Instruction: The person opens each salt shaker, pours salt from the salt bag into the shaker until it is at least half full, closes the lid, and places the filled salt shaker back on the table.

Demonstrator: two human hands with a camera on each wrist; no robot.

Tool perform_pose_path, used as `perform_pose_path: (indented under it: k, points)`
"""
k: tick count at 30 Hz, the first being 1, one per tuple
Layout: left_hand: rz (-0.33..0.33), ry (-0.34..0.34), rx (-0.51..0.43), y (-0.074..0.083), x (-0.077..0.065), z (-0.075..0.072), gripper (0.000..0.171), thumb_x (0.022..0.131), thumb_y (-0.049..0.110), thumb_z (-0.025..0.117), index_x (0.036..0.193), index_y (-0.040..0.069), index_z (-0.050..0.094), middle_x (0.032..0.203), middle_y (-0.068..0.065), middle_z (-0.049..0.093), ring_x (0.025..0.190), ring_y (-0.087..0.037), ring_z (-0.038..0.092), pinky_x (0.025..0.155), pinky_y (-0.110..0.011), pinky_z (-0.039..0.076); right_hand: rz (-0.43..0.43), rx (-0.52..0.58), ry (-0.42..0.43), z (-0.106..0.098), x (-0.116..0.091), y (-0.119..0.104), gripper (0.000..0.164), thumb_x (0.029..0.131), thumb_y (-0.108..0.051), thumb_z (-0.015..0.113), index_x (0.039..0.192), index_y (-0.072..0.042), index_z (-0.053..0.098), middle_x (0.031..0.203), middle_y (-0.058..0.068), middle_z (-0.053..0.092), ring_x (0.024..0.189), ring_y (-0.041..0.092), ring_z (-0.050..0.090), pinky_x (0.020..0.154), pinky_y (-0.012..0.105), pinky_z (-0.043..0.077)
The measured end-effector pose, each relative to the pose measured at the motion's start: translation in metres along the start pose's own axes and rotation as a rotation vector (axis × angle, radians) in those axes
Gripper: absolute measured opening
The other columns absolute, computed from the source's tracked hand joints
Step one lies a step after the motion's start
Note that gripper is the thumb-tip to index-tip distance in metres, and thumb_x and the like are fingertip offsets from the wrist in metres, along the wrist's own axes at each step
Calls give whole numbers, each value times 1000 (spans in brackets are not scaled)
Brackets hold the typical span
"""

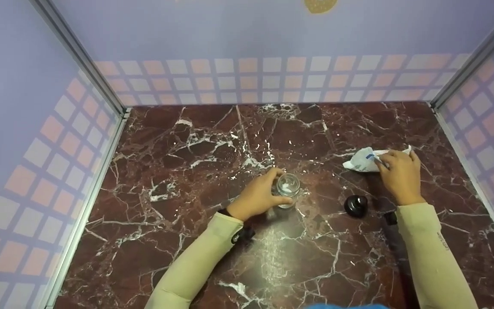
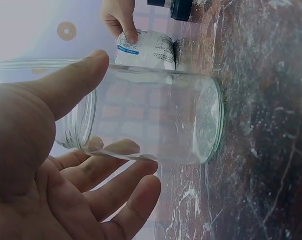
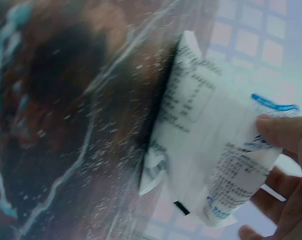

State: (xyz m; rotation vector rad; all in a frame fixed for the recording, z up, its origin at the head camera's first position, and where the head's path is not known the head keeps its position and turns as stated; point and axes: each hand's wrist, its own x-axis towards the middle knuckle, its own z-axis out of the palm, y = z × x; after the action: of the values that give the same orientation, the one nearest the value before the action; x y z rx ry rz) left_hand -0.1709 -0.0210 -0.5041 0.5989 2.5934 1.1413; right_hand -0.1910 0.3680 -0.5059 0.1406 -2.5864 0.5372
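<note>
My left hand (image 1: 255,195) holds a clear glass jar (image 1: 288,185), thumb on one side and fingers on the other. The jar stands upright on the marbled tabletop without a lid, and a little white material shows inside it. Over to the right, my right hand (image 1: 402,175) pinches the top of a white printed packet (image 1: 362,160) with a blue stripe. The packet (image 3: 201,130) is crumpled and its lower edge is at the table; its contents are hidden. A round black lid (image 1: 356,206) lies between the jar and my right forearm.
White grains and flecks (image 1: 268,148) are scattered over the dark red marbled table (image 1: 212,266), mostly beyond the jar. Purple panels with pink and white squares (image 1: 247,79) enclose the back and both sides.
</note>
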Motion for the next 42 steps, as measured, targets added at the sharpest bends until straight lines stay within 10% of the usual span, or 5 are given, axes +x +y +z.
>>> perform_pose_path:
  k: [11, 23, 32, 42]
  points:
    - [11, 9, 31, -2, 1, -2, 77, 78, 46, 88, 141, 20, 50, 116, -3, 69, 97, -19, 67, 87, -39, 56, -105, 65, 234, 0, 12, 1, 11, 94, -6, 74, 99, 3, 78, 96, 22, 75, 94, 42, 68, 112, 59, 35]
    - [81, 12, 70, 1, -1, -4, 78, 79, 41, 90, 142, 12, 53, 131, -10, 66, 113, -24, 66, 99, -42, 53, -151, 364, 467, -25, 18, -80, 8, 89, -5, 79, 86, 2, 80, 84, 17, 75, 80, 35, 65, 109, 45, 43]
    - [80, -2, 125, 6, -7, -14, 90, 80, 50, 87, 151, 13, 46, 144, -6, 59, 125, -23, 61, 108, -42, 48, -286, 449, 449, -30, 12, -134, 9, 80, 6, 81, 87, 0, 80, 81, 14, 74, 82, 36, 65, 101, 32, 46]
    - [127, 33, 173, 12, -11, -29, 87, 86, 58, 77, 154, 15, 42, 153, -6, 52, 136, -25, 53, 115, -43, 42, -444, 417, 369, -19, 4, -156, 10, 84, -1, 81, 93, -5, 82, 82, 9, 75, 76, 32, 66, 91, 43, 50]
